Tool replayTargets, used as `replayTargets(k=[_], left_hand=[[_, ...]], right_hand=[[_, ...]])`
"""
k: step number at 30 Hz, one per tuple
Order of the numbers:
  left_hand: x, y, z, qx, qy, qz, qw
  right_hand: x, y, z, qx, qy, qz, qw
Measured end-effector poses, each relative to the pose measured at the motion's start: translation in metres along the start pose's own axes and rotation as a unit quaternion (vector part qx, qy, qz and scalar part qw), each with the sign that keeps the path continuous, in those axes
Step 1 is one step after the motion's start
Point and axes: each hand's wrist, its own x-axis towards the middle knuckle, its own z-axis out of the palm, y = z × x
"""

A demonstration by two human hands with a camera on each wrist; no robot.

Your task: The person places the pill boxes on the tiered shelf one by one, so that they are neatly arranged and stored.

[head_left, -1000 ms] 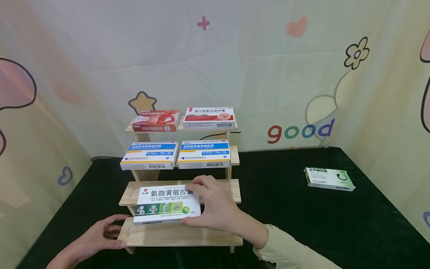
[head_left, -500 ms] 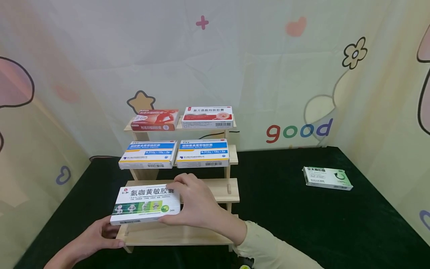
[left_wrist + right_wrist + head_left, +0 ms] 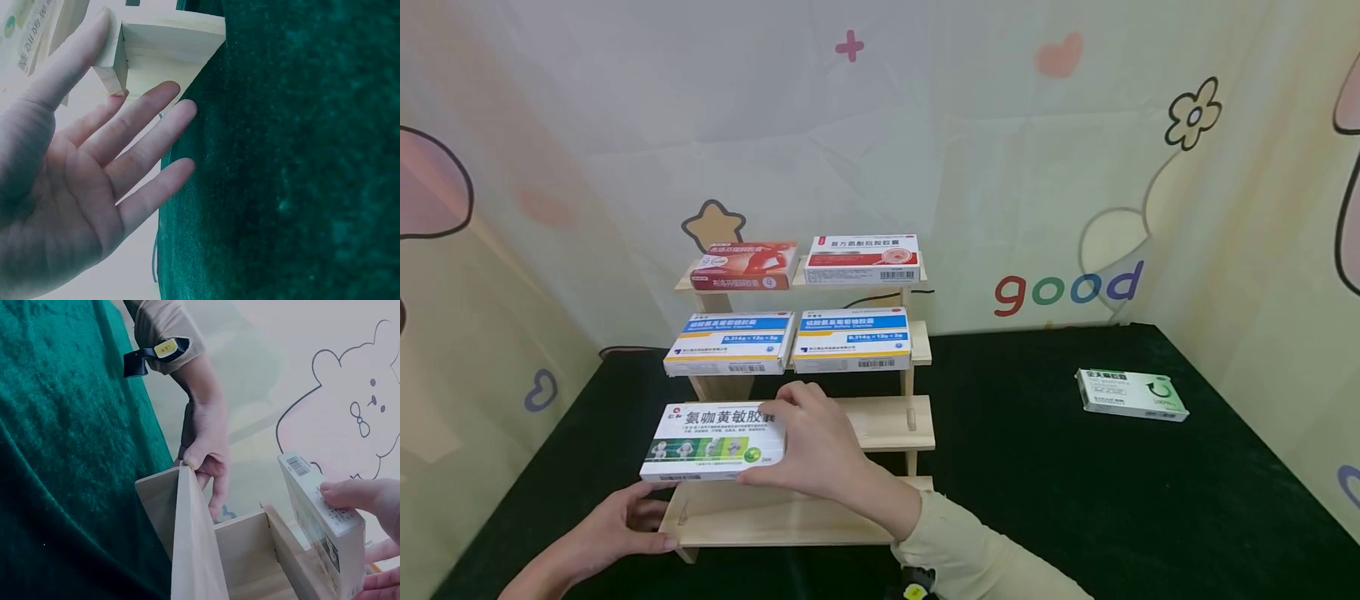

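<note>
A white medicine box (image 3: 700, 454) with a green picture strip is gripped at its right end by my right hand (image 3: 820, 442). The thumb lies along its front edge and the fingers on the far side. In the head view it covers the left part of the third tier; the right wrist view shows a gap between the box (image 3: 306, 487) and the wood. My left hand (image 3: 613, 533) holds the left end of the lowest tier of the wooden stepped stand (image 3: 782, 521) between thumb and index finger. Its other fingers (image 3: 147, 187) extend loosely beside the stand.
Two blue-and-white medicine boxes (image 3: 853, 337) lie on the second tier. A red box (image 3: 745, 267) and a red-and-white box (image 3: 862, 260) occupy the top tier. One green-and-white box (image 3: 1131, 393) lies on the dark green cloth (image 3: 1037, 483) at right. A printed curtain (image 3: 955, 125) hangs behind.
My right hand has carried the white medicine box leftward, then slightly up and away, from over the stand's lower tiers to their left end. My left hand stays at the stand's corner.
</note>
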Motion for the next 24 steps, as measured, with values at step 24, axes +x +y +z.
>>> replayTargets(k=[24], left_hand=[[0.0, 0.0, 0.001, -0.01, -0.007, 0.008, 0.9999]], right_hand=[[0.01, -0.002, 0.021, 0.002, 0.013, 0.043, 0.999]])
